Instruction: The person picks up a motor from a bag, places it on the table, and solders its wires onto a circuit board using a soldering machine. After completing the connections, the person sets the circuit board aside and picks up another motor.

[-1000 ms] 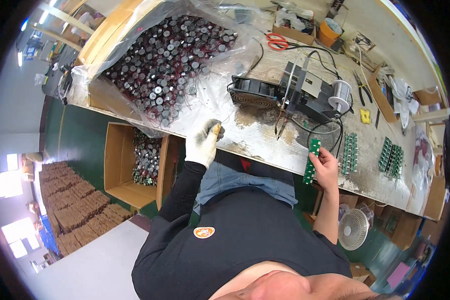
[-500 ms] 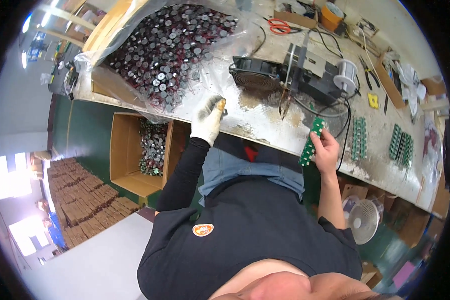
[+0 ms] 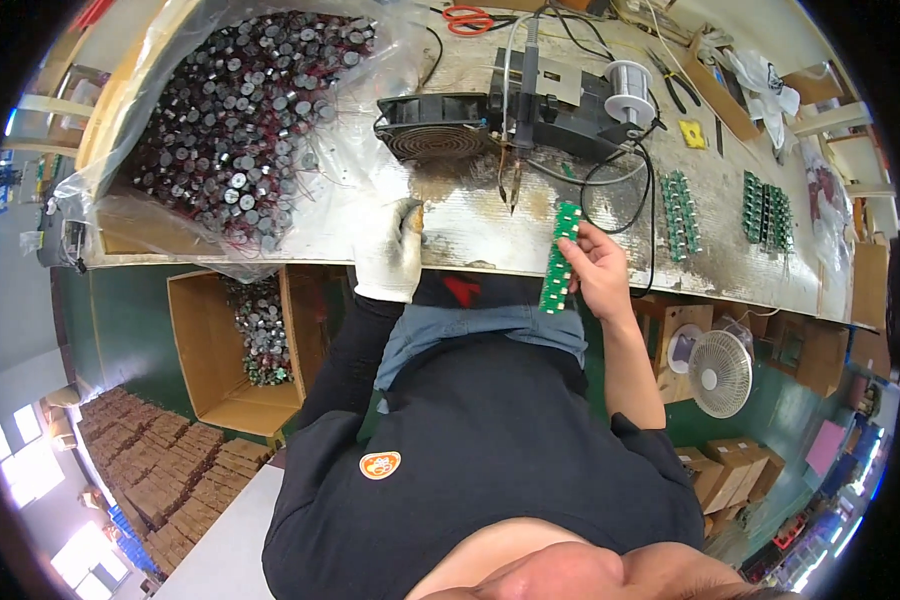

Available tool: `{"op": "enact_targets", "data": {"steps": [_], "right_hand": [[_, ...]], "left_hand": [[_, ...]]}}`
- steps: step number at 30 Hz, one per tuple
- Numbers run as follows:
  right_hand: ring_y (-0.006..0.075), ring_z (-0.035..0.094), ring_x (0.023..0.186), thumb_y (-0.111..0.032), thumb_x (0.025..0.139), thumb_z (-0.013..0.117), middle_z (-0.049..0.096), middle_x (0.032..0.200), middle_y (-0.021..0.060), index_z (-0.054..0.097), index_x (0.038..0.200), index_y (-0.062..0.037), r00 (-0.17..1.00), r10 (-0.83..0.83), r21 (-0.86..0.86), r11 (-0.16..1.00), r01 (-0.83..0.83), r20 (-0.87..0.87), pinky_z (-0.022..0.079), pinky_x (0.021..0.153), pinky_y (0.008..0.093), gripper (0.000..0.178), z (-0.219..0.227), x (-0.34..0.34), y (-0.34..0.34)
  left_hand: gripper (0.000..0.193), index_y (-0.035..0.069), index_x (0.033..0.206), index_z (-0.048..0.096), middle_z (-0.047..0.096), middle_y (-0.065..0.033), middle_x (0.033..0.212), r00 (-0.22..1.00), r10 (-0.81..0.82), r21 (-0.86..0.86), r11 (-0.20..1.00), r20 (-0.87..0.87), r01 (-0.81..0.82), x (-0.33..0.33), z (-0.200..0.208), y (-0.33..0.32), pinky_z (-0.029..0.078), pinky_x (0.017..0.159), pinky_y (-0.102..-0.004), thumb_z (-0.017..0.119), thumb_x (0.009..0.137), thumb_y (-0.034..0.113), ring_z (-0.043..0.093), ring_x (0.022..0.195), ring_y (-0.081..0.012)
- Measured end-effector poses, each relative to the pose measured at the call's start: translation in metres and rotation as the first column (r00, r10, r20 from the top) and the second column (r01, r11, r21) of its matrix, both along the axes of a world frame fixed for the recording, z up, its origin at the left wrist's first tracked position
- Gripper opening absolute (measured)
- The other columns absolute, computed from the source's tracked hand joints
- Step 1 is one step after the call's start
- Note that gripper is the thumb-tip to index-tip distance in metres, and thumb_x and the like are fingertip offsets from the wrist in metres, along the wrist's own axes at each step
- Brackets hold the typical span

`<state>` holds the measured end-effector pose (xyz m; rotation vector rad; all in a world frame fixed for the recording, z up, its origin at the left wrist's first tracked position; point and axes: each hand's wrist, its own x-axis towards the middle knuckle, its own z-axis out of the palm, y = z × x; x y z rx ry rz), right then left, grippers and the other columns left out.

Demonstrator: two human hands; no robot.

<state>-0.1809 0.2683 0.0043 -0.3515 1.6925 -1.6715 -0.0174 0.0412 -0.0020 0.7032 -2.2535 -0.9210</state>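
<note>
My left hand (image 3: 390, 250), in a white glove with worn brown fingertips, is closed at the front edge of the workbench, its fingers curled together. What it pinches, if anything, is hidden. My bare right hand (image 3: 598, 268) grips a long green circuit board strip (image 3: 558, 262) with pale components along it, thumb on top, held upright at the bench edge. Between and beyond the hands, a soldering tip (image 3: 512, 195) points down from a black soldering machine (image 3: 570, 125). A spool of solder wire (image 3: 630, 92) sits on its right side.
At left, a plastic-lined box holds a heap of small round metal parts (image 3: 240, 140) with red wires. A black fan (image 3: 432, 125) stands beside the machine. Green board strips (image 3: 680, 215) and more boards (image 3: 767, 210) lie at right, near pliers (image 3: 675, 82). Below is an open carton (image 3: 200, 350).
The whole view has swung, so the bench sits further left and higher. My left hand has turned slightly, and the small dark bit at its fingertips no longer shows. My right hand keeps the board.
</note>
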Motion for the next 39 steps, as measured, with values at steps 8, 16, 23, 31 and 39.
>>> {"op": "enact_targets", "data": {"steps": [8,16,23,31,39], "right_hand": [[0.0045,0.053,0.054,-0.005,0.089,0.062,0.060,0.083,0.0045,0.050,0.118,0.0061,0.993,0.099,-0.020,0.995,-0.098,0.057,0.040,0.045,0.0183,0.033,-0.011,0.011,-0.010],[0.0049,0.055,0.059,-0.005,0.090,0.060,0.061,0.087,0.0053,0.049,0.118,0.0042,0.983,0.170,-0.037,0.985,-0.168,0.067,0.042,0.048,0.0186,0.032,-0.012,0.015,-0.019],[0.0032,0.055,0.064,-0.006,0.091,0.058,0.062,0.089,0.0039,0.051,0.118,0.0021,0.976,0.199,-0.068,0.979,-0.194,0.087,0.042,0.049,0.0176,0.029,-0.008,0.015,-0.023],[0.0031,0.056,0.072,-0.003,0.091,0.057,0.061,0.090,0.0034,0.051,0.116,0.0027,0.974,0.217,-0.086,0.974,-0.211,0.064,0.042,0.057,0.0178,0.026,-0.004,0.017,-0.026],[0.0029,0.056,0.071,-0.002,0.091,0.057,0.061,0.090,0.0039,0.051,0.115,0.0029,0.977,0.205,-0.099,0.975,-0.198,0.062,0.043,0.059,0.0178,0.025,-0.005,0.018,-0.031]], "left_hand": [[0.011,0.000,0.090,0.064,0.058,-0.0113,0.074,0.996,-0.091,0.137,0.987,0.021,0.087,-0.015,0.002,0.039,0.044,0.062,-0.0290,0.065,0.083,0.008,0.057,0.065,-0.0207],[0.012,-0.001,0.087,0.065,0.059,-0.0073,0.076,0.990,-0.141,0.556,0.824,0.013,0.110,-0.027,-0.008,0.051,0.045,0.063,-0.0270,0.065,0.084,0.011,0.056,0.067,-0.0139],[0.016,-0.005,0.092,0.064,0.065,-0.0064,0.080,0.991,-0.123,0.908,0.407,-0.054,0.100,-0.041,-0.001,0.050,0.047,0.065,-0.0221,0.062,0.087,0.010,0.059,0.072,-0.0095],[0.018,-0.004,0.093,0.064,0.065,-0.0059,0.079,0.993,-0.110,0.895,0.439,-0.041,0.085,-0.048,0.000,0.052,0.047,0.062,-0.0228,0.062,0.087,0.013,0.059,0.070,-0.0097],[0.018,-0.003,0.091,0.064,0.065,-0.0061,0.077,0.997,-0.079,0.913,0.404,-0.026,0.055,-0.046,0.001,0.051,0.045,0.054,-0.0211,0.063,0.087,0.015,0.059,0.065,-0.0086]]}}
